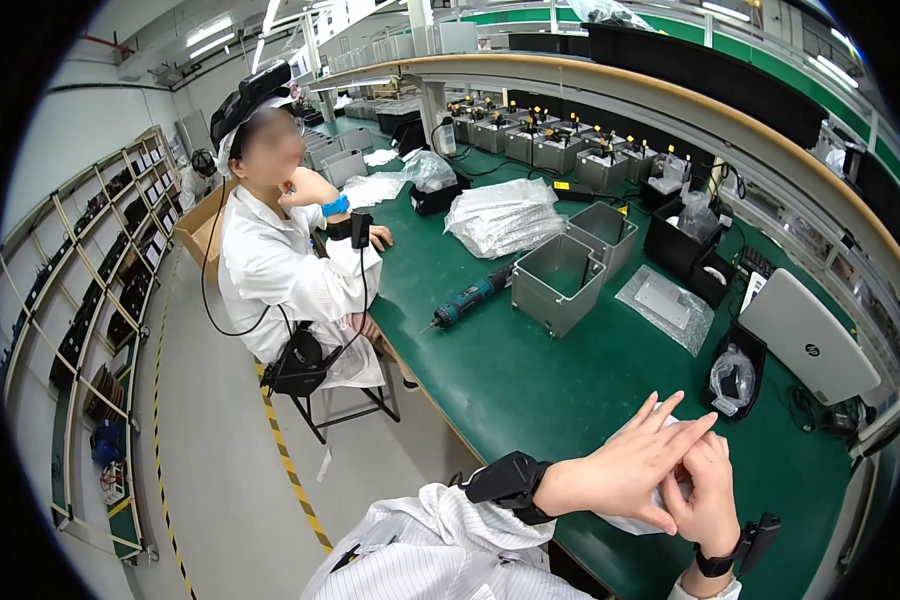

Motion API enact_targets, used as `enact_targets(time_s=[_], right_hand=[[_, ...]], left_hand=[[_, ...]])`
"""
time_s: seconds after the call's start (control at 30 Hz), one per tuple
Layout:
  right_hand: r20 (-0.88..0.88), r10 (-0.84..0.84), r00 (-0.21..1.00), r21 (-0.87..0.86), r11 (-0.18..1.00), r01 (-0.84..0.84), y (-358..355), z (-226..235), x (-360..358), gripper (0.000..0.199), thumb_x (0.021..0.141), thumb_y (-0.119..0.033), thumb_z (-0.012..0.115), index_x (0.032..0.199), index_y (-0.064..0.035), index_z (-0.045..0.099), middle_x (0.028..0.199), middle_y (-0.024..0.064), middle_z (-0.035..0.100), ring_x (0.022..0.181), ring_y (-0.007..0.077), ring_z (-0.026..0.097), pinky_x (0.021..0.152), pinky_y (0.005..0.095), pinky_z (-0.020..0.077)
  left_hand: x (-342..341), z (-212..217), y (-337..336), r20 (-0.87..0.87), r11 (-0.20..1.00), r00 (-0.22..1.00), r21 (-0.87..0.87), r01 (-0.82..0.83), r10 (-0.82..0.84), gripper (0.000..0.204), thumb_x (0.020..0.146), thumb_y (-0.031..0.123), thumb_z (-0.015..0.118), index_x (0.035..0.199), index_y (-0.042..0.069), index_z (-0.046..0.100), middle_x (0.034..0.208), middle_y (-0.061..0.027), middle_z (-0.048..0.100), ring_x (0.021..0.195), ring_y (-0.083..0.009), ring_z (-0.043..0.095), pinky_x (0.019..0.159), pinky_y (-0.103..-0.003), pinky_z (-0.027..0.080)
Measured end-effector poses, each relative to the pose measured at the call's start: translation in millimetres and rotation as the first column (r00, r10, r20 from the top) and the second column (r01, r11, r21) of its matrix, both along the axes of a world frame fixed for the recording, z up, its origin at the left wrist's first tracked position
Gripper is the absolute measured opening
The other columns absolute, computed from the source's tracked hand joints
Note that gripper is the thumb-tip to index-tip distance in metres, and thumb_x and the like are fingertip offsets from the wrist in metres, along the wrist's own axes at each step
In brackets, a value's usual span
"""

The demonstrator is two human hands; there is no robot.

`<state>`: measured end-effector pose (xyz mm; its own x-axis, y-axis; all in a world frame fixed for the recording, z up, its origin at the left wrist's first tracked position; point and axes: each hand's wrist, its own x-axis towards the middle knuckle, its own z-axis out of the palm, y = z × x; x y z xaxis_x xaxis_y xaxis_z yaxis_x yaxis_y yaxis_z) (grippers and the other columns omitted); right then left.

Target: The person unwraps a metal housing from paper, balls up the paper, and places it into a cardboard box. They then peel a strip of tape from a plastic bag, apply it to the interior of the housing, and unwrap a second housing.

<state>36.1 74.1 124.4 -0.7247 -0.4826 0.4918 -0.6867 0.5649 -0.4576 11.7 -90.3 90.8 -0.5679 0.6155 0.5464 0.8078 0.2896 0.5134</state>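
My left hand point(620, 462) reaches over the table's near right part, its fingers stretched out and apart. My right hand point(708, 488) meets it, with its fingers bent inward against the left palm and fingers. Whatever the right fingers may hold is hidden. Something white and soft-looking point(635, 524) shows under and between both hands; its kind is not clear. Black straps with devices sit on both wrists. Beyond my hands, a flat piece in bubble wrap point(667, 303) lies on the green table.
Two grey metal boxes point(558, 285) and a teal electric screwdriver point(470, 298) are on the table point(400, 290). A laptop point(810, 335) and a black bin point(738, 370) stand at right. A co-worker in white point(280, 260) sits at left. Stacked bubble wrap point(502, 217) lies farther back.
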Motion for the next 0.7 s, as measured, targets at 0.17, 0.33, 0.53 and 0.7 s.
enact_targets(time_s=[0.17,0.33,0.53,0.7], right_hand=[[-0.008,-0.031,0.999,-0.030,0.999,0.031,-1.5,-3.0,-1.9,0.011,0.068,-0.005,0.066,0.073,-0.0057,0.057,0.065,0.0056,0.053,0.061,0.0228,0.046,0.067,0.0361,0.0313],[-0.009,-0.017,1.000,-0.075,0.997,0.017,1.4,-12.1,1.0,0.018,0.069,-0.006,0.066,0.059,-0.0061,0.051,0.051,0.0048,0.044,0.052,0.0222,0.040,0.062,0.0359,0.0274],[0.031,-0.011,0.999,-0.340,0.940,0.021,13.7,-27.7,-4.5,0.033,0.076,-0.010,0.064,0.053,-0.0035,0.041,0.049,0.0060,0.038,0.049,0.0210,0.031,0.057,0.0348,0.0237],[0.014,0.150,0.989,-0.764,0.640,-0.086,20.2,-37.5,-11.8,0.048,0.095,-0.019,0.054,0.054,-0.0035,0.035,0.049,0.0006,0.034,0.049,0.0130,0.028,0.054,0.0314,0.0220]], left_hand=[[0.6,-2.3,1.5,-0.039,0.999,0.999,0.036,-0.029,0.031,0.120,0.064,0.045,0.083,0.151,0.001,0.012,0.135,-0.0243,0.044,0.136,-0.0511,0.025,0.111,-0.064,0.014],[1.9,-6.3,3.0,-0.024,0.997,0.998,0.043,-0.059,0.060,0.109,0.068,0.037,0.080,0.150,0.003,0.016,0.137,-0.0223,0.044,0.134,-0.0501,0.029,0.110,-0.064,0.018],[0.4,-4.1,-0.8,0.023,0.999,0.999,0.020,-0.039,0.038,0.096,0.067,0.039,0.083,0.141,0.004,0.034,0.138,-0.0189,0.045,0.138,-0.0436,0.028,0.114,-0.059,0.016],[0.6,0.6,-3.7,0.040,0.999,0.999,0.047,-0.022,0.020,0.063,0.074,0.030,0.080,0.123,0.006,0.048,0.137,-0.0180,0.046,0.138,-0.0415,0.029,0.114,-0.059,0.018]])
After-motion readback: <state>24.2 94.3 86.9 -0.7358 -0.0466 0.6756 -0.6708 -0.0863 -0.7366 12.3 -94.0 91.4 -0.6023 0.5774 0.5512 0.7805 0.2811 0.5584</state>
